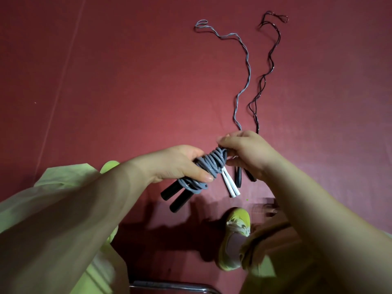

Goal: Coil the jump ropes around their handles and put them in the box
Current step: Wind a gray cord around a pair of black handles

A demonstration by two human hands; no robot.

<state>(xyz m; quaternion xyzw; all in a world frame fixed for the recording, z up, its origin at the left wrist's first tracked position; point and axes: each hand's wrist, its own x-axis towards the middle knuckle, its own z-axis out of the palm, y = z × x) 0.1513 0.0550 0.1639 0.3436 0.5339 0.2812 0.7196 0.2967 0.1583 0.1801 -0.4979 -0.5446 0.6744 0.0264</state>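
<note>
A grey jump rope is coiled around its two black handles. My left hand grips that bundle in mid-air, thumb across the coils. My right hand pinches the top end of the coil. Two more ropes lie stretched out on the red floor: a light grey rope with white handles, and a dark rope with black handles. Their handles lie just below my hands, partly hidden by the right hand. No box shows clearly.
The red floor stretches away on the left. My yellow shoe stands below the handles. A clear plastic object lies by my right forearm. A metal bar runs along the bottom edge.
</note>
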